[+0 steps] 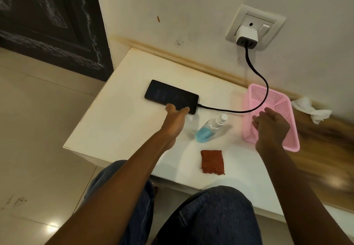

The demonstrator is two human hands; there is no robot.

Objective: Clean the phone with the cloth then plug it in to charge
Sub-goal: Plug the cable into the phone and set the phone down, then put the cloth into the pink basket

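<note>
A black phone (pixel 170 95) lies flat on the white table (pixel 122 114), screen up. A black cable (pixel 256 83) is plugged into its right end and runs up to a white charger (pixel 246 36) in the wall socket (pixel 254 28). My left hand (pixel 175 119) touches the phone's near edge with thumb and fingertips. My right hand (pixel 270 126) hovers with fingers apart over the pink basket (pixel 287 110), holding nothing. A folded rust-red cloth (pixel 212 162) lies near the table's front edge, apart from both hands.
A clear spray bottle (pixel 210 128) with blue liquid lies on its side between my hands. A crumpled white tissue (pixel 312 110) sits on the wooden surface right of the basket. A dark door (pixel 47 20) stands at the left. My knees are below the table edge.
</note>
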